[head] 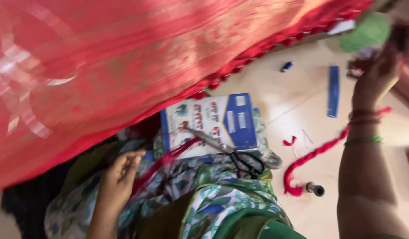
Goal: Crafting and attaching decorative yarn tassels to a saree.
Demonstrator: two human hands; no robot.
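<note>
Two bare hands work under a broad sheet of red woven fabric with gold patterning that fills the upper left of our view, its edge trimmed with small red tassels.

Our left hand rests low over the lap, fingers curled in a loose grip around thin red threads that run up toward the fabric; we cannot tell how firmly they are pinched. Our right hand, with bangles at the wrist, is raised at the far right and blurred, so we cannot tell whether its grip is clenched or released, though it is near a dark red item.

On our lap, over a green and blue floral printed garment, lies a blue and white flat cardboard box. Black-handled steel scissors lie across the box's lower edge, blades shut, handles toward the right.

On the pale floor we see a thick red braided cord trailing from the right wrist down to a curl just beside a black thread spool. A small red scrap lies near the cord. Farther off lie a blue plastic ruler and a blue thread spool, well apart from the hands. A green rounded object sits blurred at the top right.
</note>
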